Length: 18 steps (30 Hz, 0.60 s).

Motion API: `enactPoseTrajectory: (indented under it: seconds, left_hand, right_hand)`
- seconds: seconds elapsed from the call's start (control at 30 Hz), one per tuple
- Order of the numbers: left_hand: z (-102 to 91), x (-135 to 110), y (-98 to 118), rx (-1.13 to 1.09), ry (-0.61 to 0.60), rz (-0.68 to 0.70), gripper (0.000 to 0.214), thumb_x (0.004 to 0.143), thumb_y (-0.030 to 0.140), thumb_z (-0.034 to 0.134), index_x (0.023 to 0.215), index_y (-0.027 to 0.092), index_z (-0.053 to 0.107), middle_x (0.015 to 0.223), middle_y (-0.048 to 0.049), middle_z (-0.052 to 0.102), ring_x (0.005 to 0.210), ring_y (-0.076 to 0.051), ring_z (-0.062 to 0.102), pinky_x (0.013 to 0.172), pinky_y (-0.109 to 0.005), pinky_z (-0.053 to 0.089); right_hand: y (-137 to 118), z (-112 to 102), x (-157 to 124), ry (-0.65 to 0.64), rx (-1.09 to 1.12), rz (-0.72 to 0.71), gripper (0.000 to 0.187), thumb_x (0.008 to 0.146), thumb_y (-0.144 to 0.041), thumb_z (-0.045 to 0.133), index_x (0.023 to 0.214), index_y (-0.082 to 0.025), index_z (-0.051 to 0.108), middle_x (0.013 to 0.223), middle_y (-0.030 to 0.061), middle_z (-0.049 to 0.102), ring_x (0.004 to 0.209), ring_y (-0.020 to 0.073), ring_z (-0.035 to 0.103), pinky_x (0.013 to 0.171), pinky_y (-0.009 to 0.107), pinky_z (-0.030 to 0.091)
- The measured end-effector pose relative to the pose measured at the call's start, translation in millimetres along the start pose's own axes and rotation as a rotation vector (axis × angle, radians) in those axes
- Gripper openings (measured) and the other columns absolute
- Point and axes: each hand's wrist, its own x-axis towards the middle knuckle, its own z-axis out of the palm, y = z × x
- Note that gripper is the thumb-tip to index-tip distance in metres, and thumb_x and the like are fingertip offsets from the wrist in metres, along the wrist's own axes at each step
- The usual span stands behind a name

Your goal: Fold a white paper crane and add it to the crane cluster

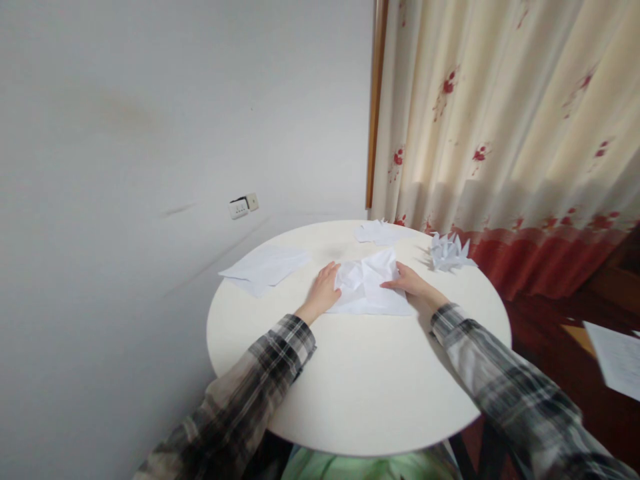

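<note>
A creased, partly folded sheet of white paper [367, 283] lies on the round white table [380, 373] between my hands. Its back part stands up from the tabletop, and the front edge rests flat. At the paper's left edge, my left hand [325, 288] grips it with fingers and thumb curled. My right hand [407, 280] pinches the right side, thumb in front and the other fingers mostly hidden behind the paper.
White sheets [265, 267] lie at the table's left. Paper scraps [377, 232] are at the back, and a cluster of pointed folded paper pieces [449, 253] sits at the right rim. A wall with a socket [239, 209] stands left; a curtain [480, 167] hangs behind.
</note>
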Motion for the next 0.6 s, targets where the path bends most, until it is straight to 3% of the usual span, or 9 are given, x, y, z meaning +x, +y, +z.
enactPoseTrajectory:
  seconds: [0.07, 0.17, 0.27, 0.4, 0.5, 0.6]
  left_hand:
    - [5.7, -2, -1, -0.052, -0.110, 0.061, 0.055, 0.062, 0.016, 0.061, 0.116, 0.018, 0.052, 0.141, -0.0115, 0.035, 0.134, -0.024, 0.023, 0.110, -0.035, 0.009]
    - [12.1, -5, -3, -0.093, -0.205, -0.018, 0.049, 0.064, 0.028, 0.065, 0.110, 0.018, 0.056, 0.139, -0.0130, 0.039, 0.134, -0.026, 0.025, 0.109, -0.037, 0.008]
    - [10.1, -6, -5, -0.150, -0.268, -0.093, 0.050, 0.057, 0.036, 0.073, 0.102, 0.019, 0.060, 0.134, -0.0134, 0.046, 0.133, -0.028, 0.026, 0.109, -0.038, 0.006]
    - [-4.6, -3, -3, -0.214, -0.457, -0.073, 0.055, 0.051, 0.030, 0.078, 0.103, 0.024, 0.062, 0.129, -0.0092, 0.052, 0.132, -0.027, 0.029, 0.109, -0.038, 0.009]
    - [-16.0, -2, 2, -0.153, -0.608, -0.054, 0.051, 0.054, 0.022, 0.074, 0.104, 0.025, 0.064, 0.129, -0.0078, 0.052, 0.130, -0.027, 0.033, 0.108, -0.038, 0.016]
    - [-22.5, -1, 8, -0.126, -0.706, -0.002, 0.043, 0.060, 0.014, 0.065, 0.101, 0.026, 0.066, 0.129, -0.0056, 0.052, 0.127, -0.025, 0.038, 0.106, -0.038, 0.022]
  right_hand:
    - [-5, 1, -2, -0.051, -0.018, 0.013, 0.057, 0.042, -0.026, 0.083, 0.093, -0.016, 0.062, 0.099, 0.0074, 0.068, 0.088, 0.0252, 0.061, 0.087, 0.042, 0.045]
    - [-13, 4, -6, -0.102, 0.128, 0.051, 0.047, 0.047, -0.027, 0.081, 0.089, -0.016, 0.063, 0.092, 0.0066, 0.069, 0.079, 0.0233, 0.063, 0.076, 0.036, 0.050]
    - [-16, 4, -7, -0.007, 0.386, 0.137, 0.035, 0.062, -0.030, 0.075, 0.091, -0.019, 0.060, 0.088, 0.0063, 0.069, 0.071, 0.0188, 0.065, 0.066, 0.029, 0.051]
    - [-5, -1, -1, 0.067, 0.516, 0.336, 0.021, 0.076, -0.038, 0.061, 0.083, -0.018, 0.059, 0.076, 0.0054, 0.069, 0.062, 0.0155, 0.064, 0.058, 0.025, 0.051]
    - [2, -7, 1, 0.005, 0.619, 0.414, 0.027, 0.082, -0.042, 0.051, 0.084, -0.017, 0.060, 0.072, 0.0063, 0.069, 0.062, 0.0159, 0.064, 0.060, 0.026, 0.051]
    - [0, -11, -3, -0.169, 0.690, 0.440, 0.035, 0.083, -0.045, 0.047, 0.092, -0.015, 0.061, 0.083, 0.0085, 0.070, 0.071, 0.0173, 0.066, 0.066, 0.027, 0.052]
